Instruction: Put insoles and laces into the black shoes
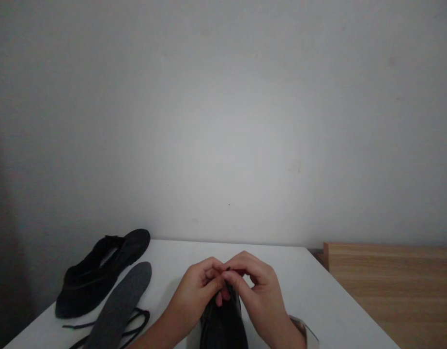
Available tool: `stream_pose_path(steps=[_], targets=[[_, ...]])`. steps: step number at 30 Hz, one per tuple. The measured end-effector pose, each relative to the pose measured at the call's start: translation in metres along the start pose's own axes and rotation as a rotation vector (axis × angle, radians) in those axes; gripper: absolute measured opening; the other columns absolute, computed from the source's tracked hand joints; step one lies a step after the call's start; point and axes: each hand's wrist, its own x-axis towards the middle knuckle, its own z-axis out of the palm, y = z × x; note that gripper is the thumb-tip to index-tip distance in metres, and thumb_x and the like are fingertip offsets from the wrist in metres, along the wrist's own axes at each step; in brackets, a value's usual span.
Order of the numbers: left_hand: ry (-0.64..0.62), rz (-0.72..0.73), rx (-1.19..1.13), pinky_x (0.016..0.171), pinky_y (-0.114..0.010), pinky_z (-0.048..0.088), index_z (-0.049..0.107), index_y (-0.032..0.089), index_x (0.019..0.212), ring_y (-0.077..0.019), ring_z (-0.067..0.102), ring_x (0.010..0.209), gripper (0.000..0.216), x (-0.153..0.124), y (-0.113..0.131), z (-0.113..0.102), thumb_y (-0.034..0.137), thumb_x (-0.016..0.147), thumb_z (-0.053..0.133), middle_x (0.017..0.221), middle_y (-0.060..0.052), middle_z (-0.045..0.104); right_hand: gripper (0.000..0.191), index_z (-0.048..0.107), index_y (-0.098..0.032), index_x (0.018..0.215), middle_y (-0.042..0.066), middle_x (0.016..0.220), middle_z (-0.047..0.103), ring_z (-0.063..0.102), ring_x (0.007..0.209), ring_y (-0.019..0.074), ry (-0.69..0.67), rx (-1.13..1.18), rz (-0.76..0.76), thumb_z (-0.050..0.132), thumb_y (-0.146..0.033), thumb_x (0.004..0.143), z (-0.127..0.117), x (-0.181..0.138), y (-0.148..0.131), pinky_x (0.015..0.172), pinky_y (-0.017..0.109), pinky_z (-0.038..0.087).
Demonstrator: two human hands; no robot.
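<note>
The left hand and right hand pinch closed on the far end of the black shoe, which points away between them.

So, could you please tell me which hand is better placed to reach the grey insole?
Probably the left hand: the grey insole lies to the left, closer to it than to the right hand. Both hands are at the black shoe between them.

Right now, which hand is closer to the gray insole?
Left. The left hand is to the right of the gray insole, apart from it; the right hand is farther right, beyond the left.
</note>
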Motion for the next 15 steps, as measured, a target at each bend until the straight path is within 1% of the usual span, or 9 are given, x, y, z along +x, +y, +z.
stream_pose_path(steps=[2, 4, 6, 8, 10, 12, 13, 15], targets=[[-0.036, -0.006, 0.004, 0.053, -0.025, 0.039, 0.060, 0.015, 0.073, -0.0121, 0.050, 0.050, 0.045, 0.001, 0.001, -0.001, 0.058, 0.076, 0.070, 0.058, 0.000, 0.059, 0.012, 0.076, -0.023, 0.080, 0.000, 0.073, 0.068, 0.060, 0.069, 0.0142, 0.008, -0.079, -0.070, 0.070, -0.013, 0.082, 0.001, 0.005, -0.001, 0.065, 0.026, 0.046], [-0.074, 0.004, 0.011, 0.059, -0.027, 0.042, 0.063, 0.014, 0.071, -0.0134, 0.052, 0.055, 0.049, 0.000, 0.002, -0.003, 0.062, 0.077, 0.068, 0.061, -0.001, 0.061, 0.012, 0.076, -0.024, 0.080, 0.001, 0.074, 0.069, 0.059, 0.071, 0.0152, 0.024, -0.109, -0.083, 0.069, -0.014, 0.082, 0.001, 0.009, 0.002, 0.065, 0.026, 0.045], [-0.101, 0.008, 0.013, 0.065, -0.028, 0.045, 0.066, 0.014, 0.074, -0.0156, 0.056, 0.063, 0.050, -0.001, 0.001, -0.005, 0.064, 0.075, 0.070, 0.066, -0.003, 0.064, 0.009, 0.076, -0.023, 0.080, 0.002, 0.075, 0.068, 0.058, 0.070, 0.0154, 0.038, -0.093, -0.056, 0.070, -0.018, 0.083, 0.000, 0.011, 0.008, 0.062, 0.026, 0.044], [-0.116, -0.002, 0.010, 0.067, -0.029, 0.046, 0.068, 0.015, 0.077, -0.0168, 0.058, 0.066, 0.051, -0.001, -0.003, -0.007, 0.065, 0.073, 0.071, 0.068, -0.004, 0.065, 0.008, 0.076, -0.022, 0.078, 0.002, 0.074, 0.067, 0.058, 0.068, 0.0153, 0.024, -0.042, -0.024, 0.071, -0.025, 0.083, 0.000, 0.010, 0.014, 0.062, 0.026, 0.045], [-0.138, -0.002, 0.006, 0.066, -0.029, 0.048, 0.070, 0.015, 0.075, -0.0168, 0.059, 0.065, 0.052, 0.001, -0.008, -0.010, 0.067, 0.072, 0.071, 0.065, -0.004, 0.065, 0.020, 0.075, -0.020, 0.077, 0.004, 0.074, 0.067, 0.059, 0.069, 0.0159, -0.028, 0.012, 0.012, 0.067, -0.035, 0.088, -0.001, 0.008, 0.020, 0.064, 0.027, 0.046], [-0.165, 0.075, 0.063, 0.069, -0.030, 0.050, 0.072, 0.016, 0.073, -0.0177, 0.062, 0.068, 0.047, 0.002, -0.012, -0.015, 0.063, 0.075, 0.072, 0.068, -0.005, 0.067, 0.035, 0.075, -0.019, 0.082, 0.005, 0.075, 0.066, 0.060, 0.070, 0.0164, -0.073, 0.070, 0.082, 0.056, -0.046, 0.094, -0.004, 0.004, 0.028, 0.064, 0.028, 0.047], [-0.182, 0.147, 0.136, 0.072, -0.030, 0.051, 0.074, 0.017, 0.076, -0.0185, 0.064, 0.072, 0.041, 0.001, -0.013, -0.018, 0.057, 0.080, 0.071, 0.072, -0.006, 0.069, 0.041, 0.075, -0.018, 0.085, 0.006, 0.076, 0.067, 0.060, 0.069, 0.0162, -0.087, 0.101, 0.129, 0.052, -0.050, 0.095, -0.005, 0.001, 0.032, 0.064, 0.028, 0.047], [-0.199, 0.346, 0.369, 0.077, -0.029, 0.052, 0.076, 0.022, 0.087, -0.0192, 0.066, 0.081, 0.023, -0.002, -0.015, -0.025, 0.041, 0.091, 0.064, 0.082, -0.007, 0.072, 0.046, 0.075, -0.018, 0.091, 0.006, 0.078, 0.068, 0.061, 0.071, 0.0171, -0.127, 0.150, 0.217, 0.048, -0.055, 0.096, -0.009, -0.004, 0.042, 0.065, 0.028, 0.049]])
